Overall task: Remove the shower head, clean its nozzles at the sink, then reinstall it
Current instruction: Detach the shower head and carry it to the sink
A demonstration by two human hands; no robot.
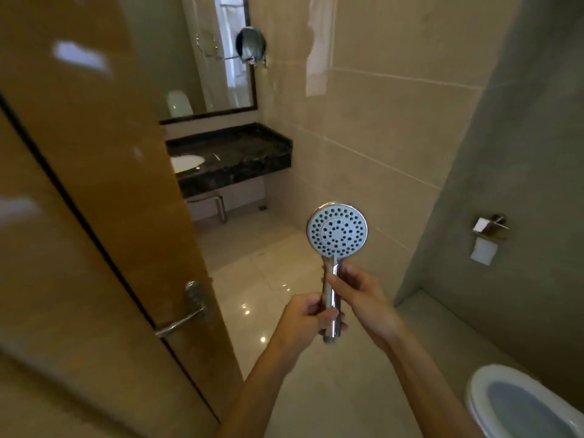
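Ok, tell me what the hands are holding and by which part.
Both hold the shower head by its chrome handle: left hand near the bottom end, right hand higher up.

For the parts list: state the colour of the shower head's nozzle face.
Pale grey-white with dark nozzle holes, on the shower head; head view.

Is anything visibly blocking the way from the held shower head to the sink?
Nothing visible does. Both hands, left hand and right hand, grip the shower head, and open floor runs to the counter. The wooden door at left hides part of the sink.
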